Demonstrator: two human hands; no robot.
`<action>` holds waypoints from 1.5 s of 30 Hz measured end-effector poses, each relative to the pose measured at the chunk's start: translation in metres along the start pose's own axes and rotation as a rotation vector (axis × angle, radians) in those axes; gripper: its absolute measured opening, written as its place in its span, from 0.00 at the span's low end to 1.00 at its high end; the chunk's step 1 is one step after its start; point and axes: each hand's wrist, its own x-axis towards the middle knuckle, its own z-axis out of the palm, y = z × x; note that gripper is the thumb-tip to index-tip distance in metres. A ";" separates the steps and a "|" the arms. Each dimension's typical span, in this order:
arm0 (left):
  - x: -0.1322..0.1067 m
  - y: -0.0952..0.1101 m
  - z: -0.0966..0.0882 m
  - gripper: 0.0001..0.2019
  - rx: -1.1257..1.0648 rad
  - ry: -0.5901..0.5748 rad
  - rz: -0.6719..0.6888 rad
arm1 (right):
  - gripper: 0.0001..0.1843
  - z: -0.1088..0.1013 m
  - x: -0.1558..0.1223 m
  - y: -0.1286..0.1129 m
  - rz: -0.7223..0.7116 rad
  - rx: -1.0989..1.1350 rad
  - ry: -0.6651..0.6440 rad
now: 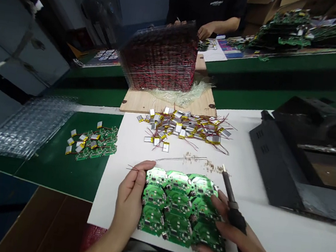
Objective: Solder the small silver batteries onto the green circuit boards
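My left hand [132, 192] is closed at the left edge of a green circuit board panel [177, 202] with several rounded sections. Its thumb and index finger pinch a thin silvery solder wire [178, 159], which runs rightward above the panel. Thin dark-red strands [132, 167] stick out behind those fingers; their other end is hidden. My right hand [234, 235] grips a black-handled soldering iron [238, 219], its tip pointing up and away beyond the panel's right corner. Fingers of that same hand also rest against the panel's right side.
A heap of small silver batteries [183, 126] with red and black leads lies beyond the panel. Left is another board with batteries [99, 143], near bubble wrap [30, 123]. A dark metal machine [308, 154] stands right. Across the bench, a person works behind stacked plastic trays [165, 59].
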 end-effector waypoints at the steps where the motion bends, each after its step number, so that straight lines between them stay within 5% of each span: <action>1: -0.003 -0.001 0.004 0.16 -0.022 0.016 0.008 | 0.12 -0.001 0.000 0.000 0.008 0.014 -0.004; 10: -0.001 0.003 0.002 0.16 0.008 -0.016 -0.005 | 0.12 -0.004 -0.006 -0.008 0.081 0.087 -0.037; 14: 0.012 0.021 -0.015 0.14 0.222 -0.037 0.186 | 0.10 -0.004 -0.001 -0.013 0.044 0.069 0.038; 20: 0.013 0.050 -0.029 0.19 0.375 -0.379 0.173 | 0.09 -0.014 0.030 -0.035 0.014 0.006 0.126; 28: 0.002 0.073 -0.020 0.16 0.494 -0.566 0.272 | 0.12 0.001 0.075 -0.095 -0.132 0.061 -0.003; 33: 0.000 0.085 -0.022 0.15 0.564 -0.692 0.321 | 0.17 0.007 0.080 -0.097 -0.290 0.174 -0.082; 39: -0.002 0.074 -0.017 0.08 0.416 -0.515 0.226 | 0.16 0.007 0.076 -0.090 -0.310 0.041 -0.132; 45: 0.009 0.058 -0.021 0.04 0.296 -0.327 0.170 | 0.16 -0.005 0.073 -0.074 -0.227 -0.067 -0.010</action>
